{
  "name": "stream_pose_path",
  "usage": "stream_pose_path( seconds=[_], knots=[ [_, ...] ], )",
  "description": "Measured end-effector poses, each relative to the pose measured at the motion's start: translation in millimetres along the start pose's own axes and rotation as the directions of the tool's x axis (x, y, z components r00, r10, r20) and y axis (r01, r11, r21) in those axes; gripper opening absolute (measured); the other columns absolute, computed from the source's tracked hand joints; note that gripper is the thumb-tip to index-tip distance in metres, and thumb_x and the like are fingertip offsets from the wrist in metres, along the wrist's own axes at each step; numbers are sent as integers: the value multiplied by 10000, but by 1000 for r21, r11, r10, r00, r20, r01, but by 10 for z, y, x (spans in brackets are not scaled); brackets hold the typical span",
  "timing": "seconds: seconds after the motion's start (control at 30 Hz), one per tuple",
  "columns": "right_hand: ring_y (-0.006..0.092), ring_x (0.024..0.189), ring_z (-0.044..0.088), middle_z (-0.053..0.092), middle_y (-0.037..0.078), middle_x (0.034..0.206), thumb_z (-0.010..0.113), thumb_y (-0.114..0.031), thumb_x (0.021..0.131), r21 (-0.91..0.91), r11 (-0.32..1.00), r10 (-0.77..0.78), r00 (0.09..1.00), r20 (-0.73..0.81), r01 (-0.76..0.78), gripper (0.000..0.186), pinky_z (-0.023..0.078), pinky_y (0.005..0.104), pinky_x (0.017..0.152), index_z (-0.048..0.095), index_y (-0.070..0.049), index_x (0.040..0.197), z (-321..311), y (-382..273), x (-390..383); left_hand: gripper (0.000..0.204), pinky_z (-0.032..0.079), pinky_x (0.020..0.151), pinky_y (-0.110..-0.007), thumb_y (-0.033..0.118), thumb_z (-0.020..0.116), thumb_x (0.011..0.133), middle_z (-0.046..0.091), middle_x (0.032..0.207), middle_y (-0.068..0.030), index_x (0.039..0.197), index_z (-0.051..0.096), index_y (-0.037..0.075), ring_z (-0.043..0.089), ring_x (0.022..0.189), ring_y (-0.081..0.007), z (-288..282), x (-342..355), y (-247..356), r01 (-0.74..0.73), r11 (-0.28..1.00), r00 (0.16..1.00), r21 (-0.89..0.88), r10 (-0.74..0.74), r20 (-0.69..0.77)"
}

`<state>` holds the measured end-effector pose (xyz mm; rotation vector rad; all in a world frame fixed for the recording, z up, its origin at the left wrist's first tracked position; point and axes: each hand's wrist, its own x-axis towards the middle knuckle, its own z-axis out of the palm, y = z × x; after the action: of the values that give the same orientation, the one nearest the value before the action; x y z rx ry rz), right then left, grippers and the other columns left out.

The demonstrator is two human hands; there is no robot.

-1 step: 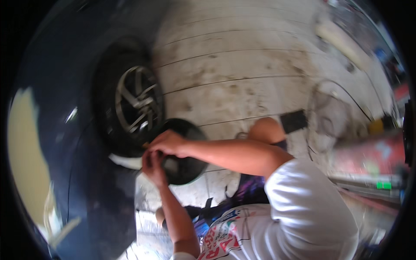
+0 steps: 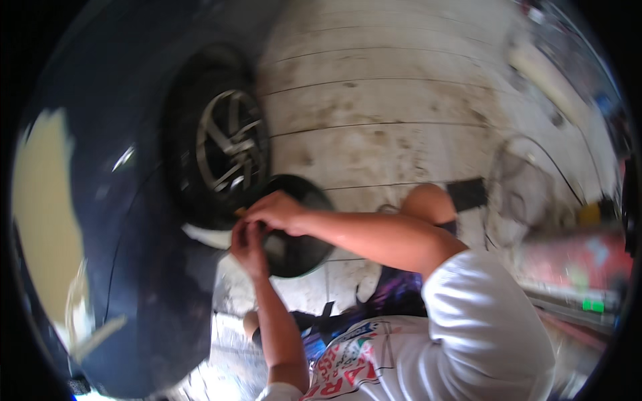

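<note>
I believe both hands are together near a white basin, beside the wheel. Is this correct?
The basin is dark, not white, as the head view shows. The left hand and right hand are together near it, beside the wheel.

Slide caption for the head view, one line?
Left hand and right hand close together at a dark round tub, beside the spoked wheel of a car.

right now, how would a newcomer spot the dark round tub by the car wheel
Find the glossy dark-blue car body along the left, then its silver-spoked, black-tyred wheel. Just below and right of that wheel in the picture is the dark round tub, partly covered by the bare left hand and right hand. Unlike the wheel, it is a spokeless open hollow.
</note>
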<state>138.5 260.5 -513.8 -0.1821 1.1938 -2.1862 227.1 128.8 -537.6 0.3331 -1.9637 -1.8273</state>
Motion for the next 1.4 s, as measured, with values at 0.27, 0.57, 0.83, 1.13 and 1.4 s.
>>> stream_pose_path(
  seconds=[0.27, 0.57, 0.83, 1.13, 1.4],
  knots=[
    [120, 721, 559, 657, 57, 797, 638, -174, 968, -479, 854, -272, 959, -79, 203, 186, 458, 312, 666, 686, 6, 970, -70, -164, 212, 306, 578, 859, -327, 73, 589, 1021, 677, 1188, -112, 1303, 616, -42, 671, 1033, -175, -240, 100, -159, 63, 991, 961, -117, -92, -260],
    [93, 713, 504, 579, 28, 776, 588, -156, 1033, -775, 573, -417, 909, 4, 267, 146, 421, 278, 653, 624, -16, 1012, -131, -473, 109, 777, 465, 1048, -481, 223, 730, 964, 497, 1522, -214, 1597, 315, 48, 571, 1302, -354, -220, 283, 276, -49, 958, 961, 282, 122, -247],
    [216, 770, 670, 680, 145, 848, 616, -134, 1019, -822, 502, -440, 898, 25, 269, 114, 526, 330, 721, 645, -25, 1034, -66, -438, 11, 937, 532, 1024, -430, 145, 771, 908, 532, 1446, -236, 1642, 189, 88, 601, 1275, -308, -98, 408, 190, 309, 945, 949, -104, -314, -33],
    [143, 692, 562, 621, 97, 760, 608, -128, 1024, -836, 435, -501, 862, 84, 334, 112, 471, 302, 650, 644, -23, 1012, -151, -631, 48, 692, 593, 768, -318, -52, 630, 860, 690, 1006, -97, 1522, 464, 65, 705, 869, -169, -406, 562, 139, 235, 972, 968, 22, -236, 82],
    [96, 757, 549, 641, 27, 819, 600, -141, 1053, -726, 582, -538, 843, -6, 366, 139, 460, 262, 709, 639, -9, 1043, -216, -837, 122, 295, 556, 829, -400, 58, 645, 911, 717, 1096, -150, 1193, 731, 67, 694, 968, -364, -530, 610, 435, -275, 716, 961, 642, 222, 164]
  ],
)
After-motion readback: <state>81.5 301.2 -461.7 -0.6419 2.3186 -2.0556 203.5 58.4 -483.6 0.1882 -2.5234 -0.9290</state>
